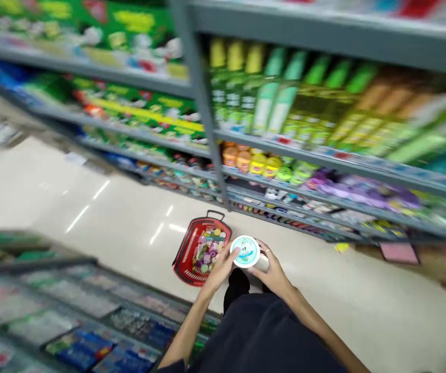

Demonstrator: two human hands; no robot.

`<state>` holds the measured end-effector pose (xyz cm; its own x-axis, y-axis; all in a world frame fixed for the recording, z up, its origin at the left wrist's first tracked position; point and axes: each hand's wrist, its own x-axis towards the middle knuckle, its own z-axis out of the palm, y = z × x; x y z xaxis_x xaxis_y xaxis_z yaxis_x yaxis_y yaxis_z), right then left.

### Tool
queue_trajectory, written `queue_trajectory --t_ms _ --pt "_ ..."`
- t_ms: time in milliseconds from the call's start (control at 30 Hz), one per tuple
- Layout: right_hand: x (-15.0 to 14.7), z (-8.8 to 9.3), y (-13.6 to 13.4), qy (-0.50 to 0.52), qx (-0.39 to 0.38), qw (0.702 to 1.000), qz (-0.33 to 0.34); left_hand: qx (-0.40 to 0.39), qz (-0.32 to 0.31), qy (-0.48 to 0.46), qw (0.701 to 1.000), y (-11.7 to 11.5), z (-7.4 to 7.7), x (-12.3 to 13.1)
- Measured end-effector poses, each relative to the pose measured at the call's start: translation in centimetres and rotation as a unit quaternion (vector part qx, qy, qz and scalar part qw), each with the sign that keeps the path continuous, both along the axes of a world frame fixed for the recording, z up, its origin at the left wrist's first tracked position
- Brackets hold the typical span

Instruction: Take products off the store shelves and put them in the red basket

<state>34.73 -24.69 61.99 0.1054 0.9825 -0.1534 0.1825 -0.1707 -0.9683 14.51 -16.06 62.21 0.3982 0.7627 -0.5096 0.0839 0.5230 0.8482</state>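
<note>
Between my two hands, in front of my body, is a round white tub (pixel 245 252) with a light-blue printed lid facing up at me. My left hand (pixel 221 268) grips its left side, with the thumb lying on the edge of the lid. On the other side my right hand (pixel 273 272) is closed around the white body of the tub, and a ring shows on one finger. The print on the lid is too small to read. Below and left of the tub, a red shopping basket (pixel 186 254) rests on the floor with many small colourful items in it.
Tall grey shelving (pixel 203 103) runs along the far side, stocked with upright bottles (pixel 281 98), yellow and orange containers (pixel 257 163) and green boxes (pixel 137 111). Another shelf (pixel 90 280) with packets stands close on my left. Pale shiny floor (pixel 125 217) lies between them.
</note>
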Motion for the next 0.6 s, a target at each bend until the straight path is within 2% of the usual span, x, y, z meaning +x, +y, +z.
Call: queue_trajectory --t_ms 133,233,333,433,533,600 --pt "6.7 3.2 -6.6 0.014 0.058 0.983 -0.172 0.085 -0.170 0.022 0.982 -3.0 3.7 9.0" --pt "13.3 4.7 -11.5 0.019 0.109 0.953 -0.283 0.158 -0.280 -0.026 0.946 -5.7 5.3 18.0" --pt "20.9 5.6 -17.3 0.028 0.144 0.915 -0.376 0.199 -0.324 -0.049 0.924 -10.2 6.4 28.2" --pt "28.9 6.3 -22.6 0.046 0.167 0.893 -0.415 0.234 -0.340 -0.045 0.910 -14.9 7.5 37.8" --pt "37.0 6.9 -25.9 0.047 0.193 0.887 -0.417 0.256 -0.358 -0.076 0.895 -18.0 8.8 46.5" --pt "42.0 7.2 -26.9 0.027 0.198 0.890 -0.411 0.267 -0.363 -0.098 0.887 -18.9 9.3 51.9"
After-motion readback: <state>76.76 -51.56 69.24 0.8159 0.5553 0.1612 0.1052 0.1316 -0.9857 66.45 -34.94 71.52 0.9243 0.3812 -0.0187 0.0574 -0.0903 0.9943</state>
